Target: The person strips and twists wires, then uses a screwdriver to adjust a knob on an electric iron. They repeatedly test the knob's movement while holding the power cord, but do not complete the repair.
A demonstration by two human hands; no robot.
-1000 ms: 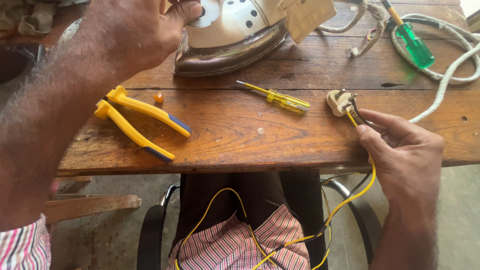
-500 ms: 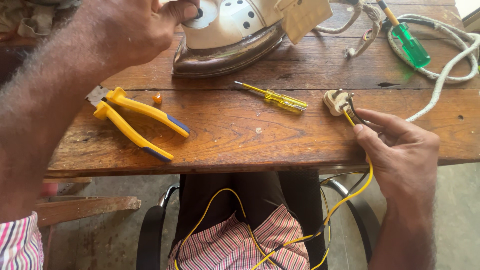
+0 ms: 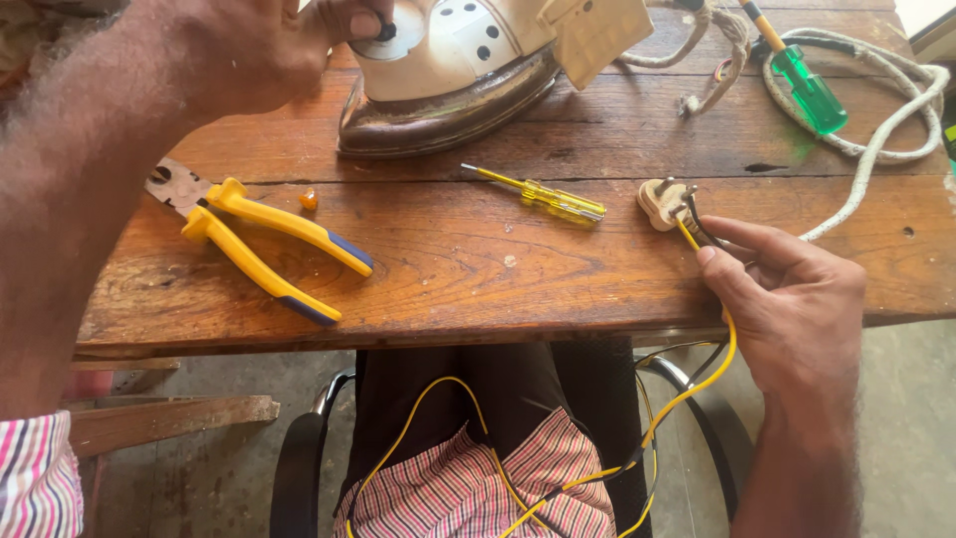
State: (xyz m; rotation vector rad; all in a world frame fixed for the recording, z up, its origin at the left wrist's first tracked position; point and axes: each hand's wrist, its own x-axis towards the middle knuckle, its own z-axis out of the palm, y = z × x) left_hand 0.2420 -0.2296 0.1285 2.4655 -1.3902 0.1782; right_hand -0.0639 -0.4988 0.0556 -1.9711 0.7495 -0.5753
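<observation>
My left hand [image 3: 249, 50] grips the iron [image 3: 448, 80], my right hand [image 3: 787, 289] pinches the yellow wire [image 3: 719, 344]; tugging could, I judge, pull it from the plug [image 3: 662, 202].

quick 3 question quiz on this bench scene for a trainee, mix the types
1. True or false: the yellow pliers lie on the wooden table, held by no hand.
2. What does the right hand pinch? A) yellow wire B) green screwdriver C) white cord
3. Fill in: the left hand grips the dial on top of the ____.

Key: 1 true. 2 A, the yellow wire running to the plug; the green screwdriver lies apart. 3 iron.
</observation>
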